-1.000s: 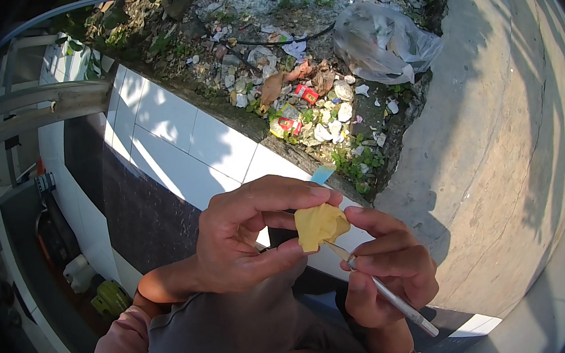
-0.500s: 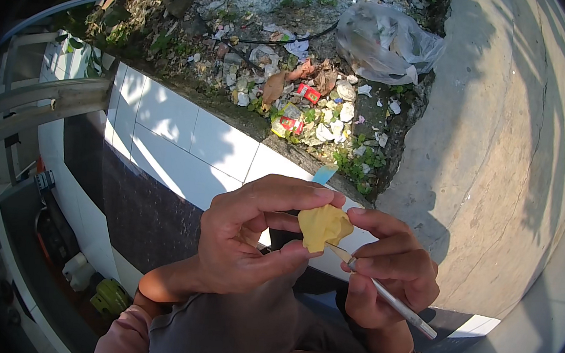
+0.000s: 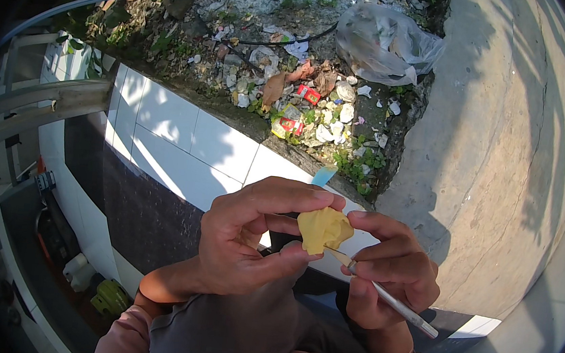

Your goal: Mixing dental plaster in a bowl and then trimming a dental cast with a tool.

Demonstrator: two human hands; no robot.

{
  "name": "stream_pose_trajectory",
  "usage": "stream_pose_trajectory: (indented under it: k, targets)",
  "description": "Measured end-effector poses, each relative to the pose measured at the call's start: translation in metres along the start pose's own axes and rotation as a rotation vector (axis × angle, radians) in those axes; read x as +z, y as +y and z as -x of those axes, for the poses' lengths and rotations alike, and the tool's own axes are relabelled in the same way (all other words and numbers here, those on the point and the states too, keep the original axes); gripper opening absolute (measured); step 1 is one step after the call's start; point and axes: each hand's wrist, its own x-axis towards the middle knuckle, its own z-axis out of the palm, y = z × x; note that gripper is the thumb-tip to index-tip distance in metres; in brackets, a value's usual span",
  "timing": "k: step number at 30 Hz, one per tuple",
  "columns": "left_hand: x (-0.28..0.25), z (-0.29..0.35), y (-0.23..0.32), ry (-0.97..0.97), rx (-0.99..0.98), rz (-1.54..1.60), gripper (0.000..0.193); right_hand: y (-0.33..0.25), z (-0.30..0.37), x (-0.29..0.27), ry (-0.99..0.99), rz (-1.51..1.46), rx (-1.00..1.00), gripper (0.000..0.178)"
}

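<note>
Evidently holding a crumpled yellow piece (image 3: 322,230) by its edges in the left hand (image 3: 243,230), with thumb and fingers parted just to its width, probably to leave its right side free. Gripping a silver-handled craft knife (image 3: 395,302) pen-fashion in the right hand (image 3: 392,272), with fingers curled closely round it, likely for fine control. Aimed up and leftward, with tip near the piece's lower edge and butt down to the right. Compact in the piece's case, without clear long axis. Beyond, paved in white tiles (image 3: 183,153); farther off, strewn with rubble (image 3: 327,132) and a translucent plastic bag (image 3: 385,43).
</note>
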Motion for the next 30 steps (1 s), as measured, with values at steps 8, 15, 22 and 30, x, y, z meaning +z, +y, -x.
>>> stream_pose_trajectory:
  k: [8, 15, 22, 30]
  targets:
    - [0.001, 0.001, -0.002, 0.007, 0.004, 0.008, 0.042, 0.001, -0.001, -0.002, 0.048, -0.099, 0.016, 0.023]
    - [-0.002, 0.0, 0.003, -0.026, -0.013, -0.097, 0.042, 0.0, -0.005, -0.005, 0.01, -0.1, 0.044, 0.02]
    - [-0.001, 0.002, -0.005, -0.013, 0.006, -0.138, 0.051, 0.007, 0.004, -0.009, 0.169, -0.49, 0.21, 0.013]
    - [-0.004, 0.002, -0.008, 0.197, -0.047, -0.038, 0.051, 0.127, 0.068, -0.028, -0.025, 0.458, 0.388, 0.011]
